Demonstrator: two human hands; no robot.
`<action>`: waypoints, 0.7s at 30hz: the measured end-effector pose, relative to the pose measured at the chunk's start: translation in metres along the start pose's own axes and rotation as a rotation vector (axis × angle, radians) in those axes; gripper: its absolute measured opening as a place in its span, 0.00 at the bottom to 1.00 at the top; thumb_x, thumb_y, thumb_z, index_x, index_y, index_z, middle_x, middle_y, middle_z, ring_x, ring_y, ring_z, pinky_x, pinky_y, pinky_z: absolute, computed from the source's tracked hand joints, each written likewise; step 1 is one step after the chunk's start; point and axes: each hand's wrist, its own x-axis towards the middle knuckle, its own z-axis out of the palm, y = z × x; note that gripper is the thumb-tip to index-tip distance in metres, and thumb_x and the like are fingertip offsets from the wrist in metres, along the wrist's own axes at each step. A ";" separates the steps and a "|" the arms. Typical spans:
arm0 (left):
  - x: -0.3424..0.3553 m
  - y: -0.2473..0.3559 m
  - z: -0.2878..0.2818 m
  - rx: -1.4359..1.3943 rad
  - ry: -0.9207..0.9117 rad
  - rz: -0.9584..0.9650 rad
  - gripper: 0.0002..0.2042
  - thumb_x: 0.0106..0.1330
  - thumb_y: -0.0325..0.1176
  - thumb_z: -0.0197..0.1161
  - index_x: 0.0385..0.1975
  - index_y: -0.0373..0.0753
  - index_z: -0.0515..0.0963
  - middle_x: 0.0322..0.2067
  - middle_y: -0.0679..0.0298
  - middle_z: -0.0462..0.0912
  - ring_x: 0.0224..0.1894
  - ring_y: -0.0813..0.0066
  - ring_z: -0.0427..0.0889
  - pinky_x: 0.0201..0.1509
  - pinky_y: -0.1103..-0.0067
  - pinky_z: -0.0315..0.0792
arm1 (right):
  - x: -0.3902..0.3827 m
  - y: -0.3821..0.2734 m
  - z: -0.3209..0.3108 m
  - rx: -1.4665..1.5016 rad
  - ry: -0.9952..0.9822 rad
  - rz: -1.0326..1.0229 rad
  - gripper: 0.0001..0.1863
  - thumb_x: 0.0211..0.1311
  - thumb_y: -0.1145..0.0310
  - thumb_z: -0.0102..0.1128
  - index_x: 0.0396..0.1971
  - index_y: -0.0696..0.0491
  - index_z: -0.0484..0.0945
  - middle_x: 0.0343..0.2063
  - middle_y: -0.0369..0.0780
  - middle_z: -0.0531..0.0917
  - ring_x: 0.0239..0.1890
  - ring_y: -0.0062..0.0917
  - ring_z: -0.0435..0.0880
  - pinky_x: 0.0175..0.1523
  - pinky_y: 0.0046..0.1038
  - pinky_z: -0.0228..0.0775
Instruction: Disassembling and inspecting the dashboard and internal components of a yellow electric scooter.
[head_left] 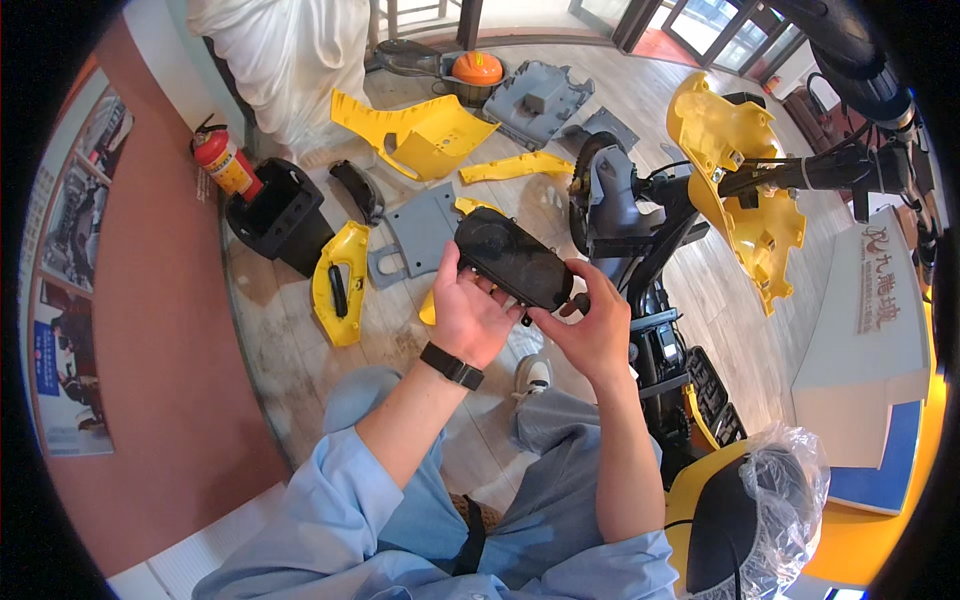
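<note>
Dashboard panel (513,258) — black, oval, glossy — gripped by left hand (468,316) and right hand (592,330).

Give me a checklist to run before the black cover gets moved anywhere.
1. Left hand grips the black cover: ok, fingers wrap its near edge.
2. Right hand supports it: ok, fingertips touch its lower right end.
3. Cover clear of the scooter frame: cannot tell, they overlap in view.
4. Loose screws on the cover: cannot tell, too small.
5. Floor space for setting down: not ok, yellow panels and grey panels lie spread ahead.
</note>
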 end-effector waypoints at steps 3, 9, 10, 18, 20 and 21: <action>0.002 0.000 -0.002 -0.005 -0.001 -0.001 0.27 0.69 0.62 0.49 0.56 0.47 0.71 0.56 0.64 0.72 0.60 0.61 0.69 0.67 0.58 0.58 | 0.000 -0.002 -0.002 0.039 -0.010 0.025 0.33 0.38 0.65 0.80 0.49 0.55 0.77 0.40 0.42 0.84 0.29 0.27 0.84 0.36 0.27 0.77; 0.001 0.000 -0.001 -0.010 -0.006 0.004 0.27 0.69 0.61 0.49 0.55 0.46 0.71 0.55 0.63 0.73 0.59 0.62 0.69 0.66 0.59 0.60 | 0.001 -0.002 -0.003 0.062 -0.007 0.023 0.33 0.37 0.67 0.80 0.49 0.55 0.78 0.40 0.41 0.83 0.29 0.26 0.84 0.36 0.27 0.77; 0.001 0.001 -0.001 -0.014 -0.016 0.004 0.27 0.69 0.61 0.49 0.55 0.46 0.70 0.54 0.63 0.73 0.59 0.62 0.69 0.66 0.60 0.60 | 0.001 -0.002 -0.003 0.065 0.002 0.013 0.33 0.37 0.67 0.80 0.49 0.55 0.78 0.41 0.41 0.83 0.30 0.26 0.84 0.36 0.27 0.77; -0.004 0.003 0.002 -0.003 -0.031 -0.001 0.29 0.66 0.63 0.45 0.54 0.44 0.71 0.52 0.62 0.75 0.57 0.62 0.71 0.66 0.60 0.58 | 0.002 -0.006 -0.009 0.055 0.065 0.012 0.33 0.36 0.65 0.80 0.47 0.55 0.79 0.41 0.40 0.83 0.30 0.25 0.82 0.36 0.25 0.77; -0.002 0.006 -0.002 0.000 -0.041 -0.005 0.30 0.66 0.63 0.45 0.53 0.43 0.70 0.52 0.61 0.75 0.57 0.62 0.71 0.66 0.60 0.58 | 0.002 -0.007 -0.011 0.014 0.073 0.038 0.33 0.35 0.65 0.81 0.48 0.55 0.79 0.40 0.40 0.82 0.29 0.25 0.81 0.36 0.25 0.77; -0.002 0.008 -0.004 0.008 -0.054 -0.006 0.30 0.66 0.62 0.45 0.53 0.43 0.71 0.52 0.61 0.75 0.57 0.62 0.71 0.66 0.60 0.58 | 0.002 -0.007 -0.010 0.016 0.073 0.036 0.33 0.35 0.65 0.81 0.48 0.55 0.79 0.40 0.40 0.82 0.29 0.25 0.81 0.36 0.25 0.77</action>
